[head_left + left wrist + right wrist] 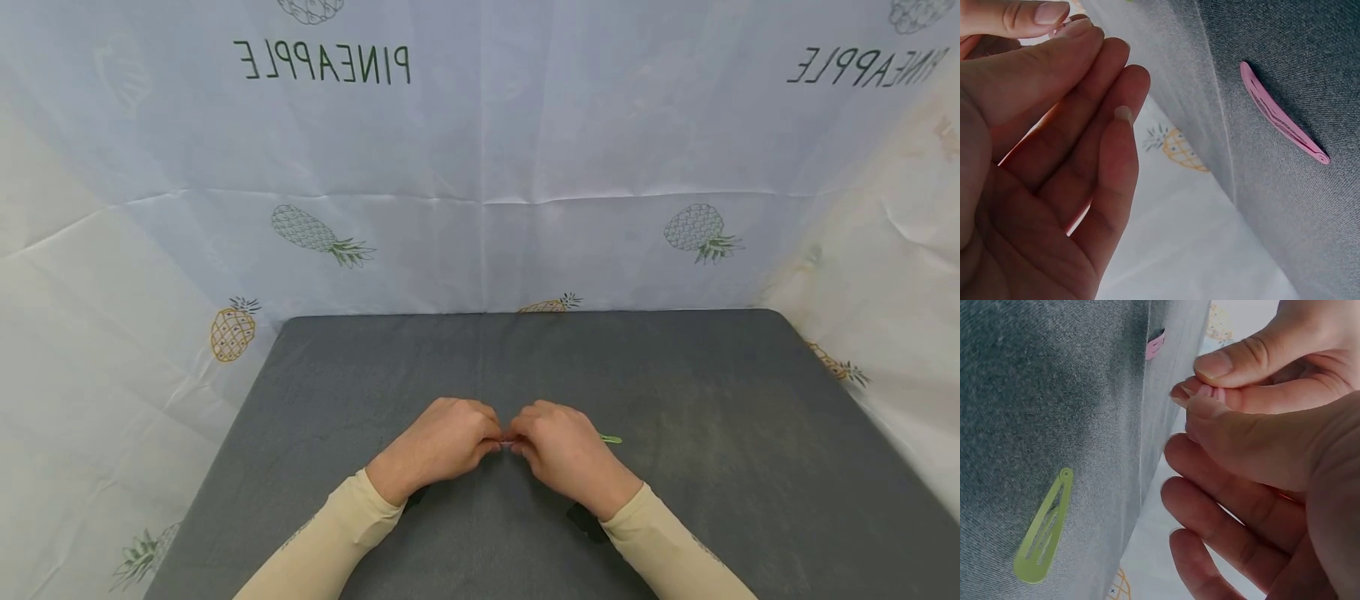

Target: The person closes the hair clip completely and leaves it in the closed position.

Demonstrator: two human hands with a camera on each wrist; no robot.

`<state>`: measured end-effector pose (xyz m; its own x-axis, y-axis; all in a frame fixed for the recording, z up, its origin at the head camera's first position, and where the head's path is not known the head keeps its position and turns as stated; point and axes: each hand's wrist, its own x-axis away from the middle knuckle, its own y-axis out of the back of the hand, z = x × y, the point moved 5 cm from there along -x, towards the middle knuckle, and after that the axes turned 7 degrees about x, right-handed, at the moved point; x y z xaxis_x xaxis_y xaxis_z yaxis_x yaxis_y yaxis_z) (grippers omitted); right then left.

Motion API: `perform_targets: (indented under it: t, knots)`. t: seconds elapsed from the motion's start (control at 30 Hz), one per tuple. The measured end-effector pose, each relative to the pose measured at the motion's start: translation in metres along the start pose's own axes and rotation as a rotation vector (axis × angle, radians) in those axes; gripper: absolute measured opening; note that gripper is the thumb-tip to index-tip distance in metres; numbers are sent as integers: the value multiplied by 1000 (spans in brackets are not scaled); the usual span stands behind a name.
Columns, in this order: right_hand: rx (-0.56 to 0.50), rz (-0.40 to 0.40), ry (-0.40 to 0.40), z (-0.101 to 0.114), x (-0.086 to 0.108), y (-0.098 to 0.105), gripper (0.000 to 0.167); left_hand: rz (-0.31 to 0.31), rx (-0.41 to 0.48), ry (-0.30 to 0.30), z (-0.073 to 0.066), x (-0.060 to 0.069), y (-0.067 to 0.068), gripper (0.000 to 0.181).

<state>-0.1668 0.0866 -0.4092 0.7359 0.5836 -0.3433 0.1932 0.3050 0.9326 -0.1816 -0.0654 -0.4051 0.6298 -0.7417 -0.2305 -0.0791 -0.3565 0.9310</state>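
Between the fingertips of both hands is a small pink hair clip (1213, 393), mostly covered by thumbs and fingers. My left hand (452, 437) pinches one end of it, thumb against forefinger. My right hand (561, 446) pinches it from the other side, the two hands almost meeting above the table. In the left wrist view the other fingers of the left hand (1066, 144) curve loosely. A second pink snap hair clip (1282, 119) lies on the table, hidden behind the hands in the head view. A green snap hair clip (1044, 531) lies near the right hand.
The dark grey cloth-covered table (675, 383) spreads around the hands. A white curtain (480, 150) with pineapple prints hangs behind its far edge and down both sides. A dark object (587, 522) shows under the right wrist.
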Motion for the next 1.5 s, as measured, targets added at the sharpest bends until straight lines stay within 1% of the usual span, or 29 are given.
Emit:
perform_targets:
  t: [0.2,0.5,0.63,0.73,0.87,1.0,1.1,1.27,1.4,1.5]
  knots:
    - [9,-34,18,0,1,0,15,12,2,14,1,0,-2,7]
    - [19,-46,31,0,1,-4,15,14,37,42,2,0,-4,6]
    - [19,-37,24,-2,1,-8,16,-7,39,34,1,-1,-6,8]
    - [14,-18,18,-3,1,-12,16,-10,29,37,2,-1,-10,11]
    - [10,3,-7,-9,3,-14,15,0,27,51,5,-1,-17,12]
    - [41,0,-52,-21,7,-11,16,-7,29,70,11,-2,-22,10]
    - [76,10,-95,-31,13,-7,17,-7,31,95,14,-3,-24,9]
    - [99,56,-155,-44,24,-4,17,11,55,153,19,-5,-27,6]
    - [95,84,-177,-48,30,-4,16,17,46,187,17,-8,-28,7]
    - [97,91,-181,-49,33,-5,16,16,25,188,12,-13,-29,11]
